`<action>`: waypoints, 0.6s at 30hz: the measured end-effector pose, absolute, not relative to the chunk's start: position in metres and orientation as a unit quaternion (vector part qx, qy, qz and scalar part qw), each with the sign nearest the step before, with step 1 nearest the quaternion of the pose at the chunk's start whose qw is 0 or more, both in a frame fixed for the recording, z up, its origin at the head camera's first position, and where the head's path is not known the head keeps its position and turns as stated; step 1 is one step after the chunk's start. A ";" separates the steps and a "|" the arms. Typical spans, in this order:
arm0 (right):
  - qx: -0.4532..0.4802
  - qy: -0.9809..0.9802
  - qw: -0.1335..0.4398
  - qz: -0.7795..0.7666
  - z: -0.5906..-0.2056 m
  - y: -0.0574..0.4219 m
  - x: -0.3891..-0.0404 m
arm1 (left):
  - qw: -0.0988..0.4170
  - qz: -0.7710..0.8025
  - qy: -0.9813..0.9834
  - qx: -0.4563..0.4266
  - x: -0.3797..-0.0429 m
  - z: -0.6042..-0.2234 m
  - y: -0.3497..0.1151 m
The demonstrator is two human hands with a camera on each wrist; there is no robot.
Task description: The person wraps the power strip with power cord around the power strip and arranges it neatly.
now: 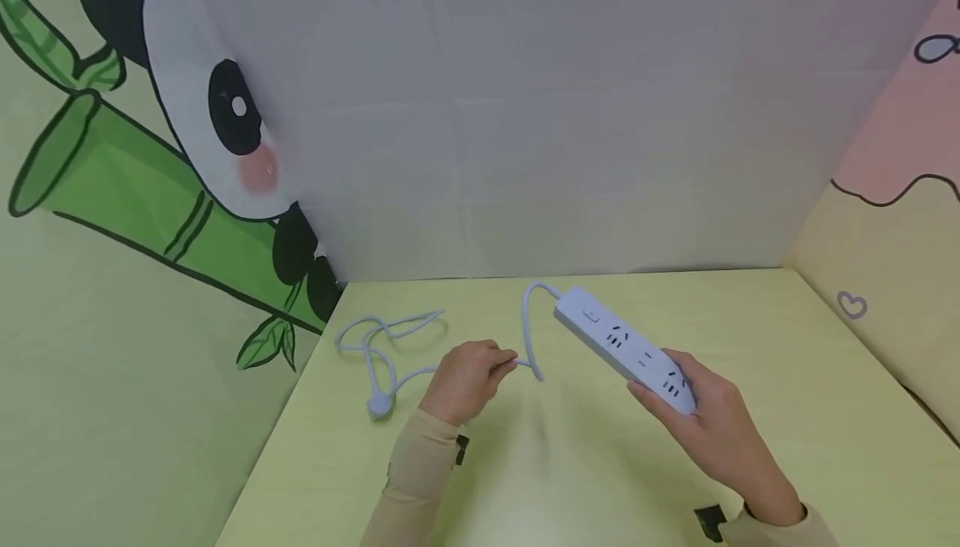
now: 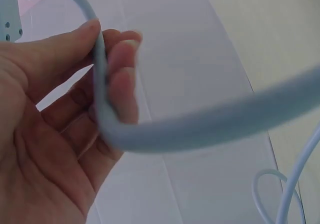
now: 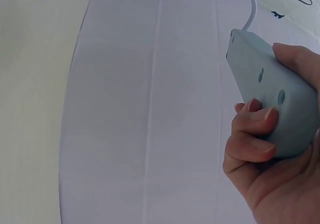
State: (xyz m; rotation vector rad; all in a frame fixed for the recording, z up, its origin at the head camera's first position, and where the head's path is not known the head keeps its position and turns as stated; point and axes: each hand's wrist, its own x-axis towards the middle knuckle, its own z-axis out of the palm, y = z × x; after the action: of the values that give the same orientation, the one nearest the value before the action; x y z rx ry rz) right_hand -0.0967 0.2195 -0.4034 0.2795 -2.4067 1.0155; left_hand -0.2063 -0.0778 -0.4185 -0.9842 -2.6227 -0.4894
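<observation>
A white power strip (image 1: 622,347) is held in my right hand (image 1: 720,426), thumb on one side and fingers curled round the other near its lower end. Its sockets and switch face up in the head view; the right wrist view shows the underside of the power strip (image 3: 270,84). From the far end a cord (image 1: 527,322) loops down to my left hand (image 1: 468,380), which pinches it between thumb and fingers. In the left wrist view the cord (image 2: 200,126) bends across the fingers. Farther left the plug (image 1: 380,404) lies on the table.
Loose loops of the cord (image 1: 367,338) lie on the yellow table (image 1: 585,489) at the left. A pale wall (image 1: 525,113) stands behind the table, with a panda-and-bamboo picture (image 1: 150,180) on the left side and a pink and cream side wall (image 1: 892,255) at the right.
</observation>
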 end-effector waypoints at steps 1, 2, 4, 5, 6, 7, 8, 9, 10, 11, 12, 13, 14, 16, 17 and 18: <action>0.100 -0.887 0.252 0.374 -0.403 0.220 -0.097 | 0.146 -0.175 -0.910 -0.345 -0.206 -0.418 -0.078; 0.097 -0.888 0.250 0.373 -0.403 0.220 -0.097 | 0.143 -0.179 -0.909 -0.348 -0.206 -0.417 -0.078; 0.091 -0.890 0.245 0.374 -0.403 0.221 -0.096 | 0.140 -0.183 -0.906 -0.355 -0.207 -0.415 -0.078; 0.089 -0.891 0.243 0.374 -0.403 0.221 -0.096 | 0.139 -0.186 -0.904 -0.359 -0.207 -0.414 -0.078; 0.087 -0.892 0.242 0.373 -0.404 0.221 -0.096 | 0.137 -0.187 -0.903 -0.362 -0.207 -0.413 -0.078; 0.086 -0.892 0.241 0.373 -0.404 0.221 -0.097 | 0.137 -0.188 -0.901 -0.366 -0.207 -0.413 -0.078; 0.086 -0.892 0.239 0.374 -0.404 0.221 -0.097 | 0.136 -0.188 -0.900 -0.369 -0.207 -0.412 -0.078; 0.087 -0.891 0.239 0.375 -0.404 0.222 -0.097 | 0.135 -0.191 -0.899 -0.370 -0.207 -0.412 -0.078; 0.090 -0.890 0.240 0.376 -0.405 0.222 -0.098 | 0.135 -0.192 -0.898 -0.371 -0.207 -0.412 -0.078; 0.094 -0.889 0.241 0.377 -0.405 0.223 -0.099 | 0.134 -0.196 -0.898 -0.371 -0.207 -0.412 -0.079; 0.099 -0.888 0.242 0.379 -0.406 0.223 -0.100 | 0.134 -0.199 -0.897 -0.371 -0.207 -0.412 -0.079; 0.104 -0.886 0.242 0.381 -0.406 0.224 -0.100 | 0.135 -0.203 -0.896 -0.371 -0.207 -0.412 -0.079; 0.110 -0.885 0.241 0.384 -0.406 0.225 -0.101 | 0.136 -0.208 -0.895 -0.371 -0.208 -0.412 -0.079; 0.120 -0.882 0.236 0.390 -0.406 0.227 -0.102 | 0.138 -0.215 -0.892 -0.373 -0.207 -0.412 -0.080; 0.126 -0.881 0.232 0.394 -0.406 0.228 -0.103 | 0.137 -0.219 -0.891 -0.374 -0.207 -0.412 -0.080; 0.129 -0.880 0.226 0.398 -0.406 0.229 -0.103 | 0.136 -0.222 -0.890 -0.375 -0.207 -0.412 -0.080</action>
State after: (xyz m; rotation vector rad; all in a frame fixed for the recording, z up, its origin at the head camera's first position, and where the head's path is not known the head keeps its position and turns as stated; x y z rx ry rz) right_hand -0.1032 0.2286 -0.4059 0.3564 -2.4252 1.0957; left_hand -0.2073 -0.0802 -0.4121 -1.0859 -2.5754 -0.6420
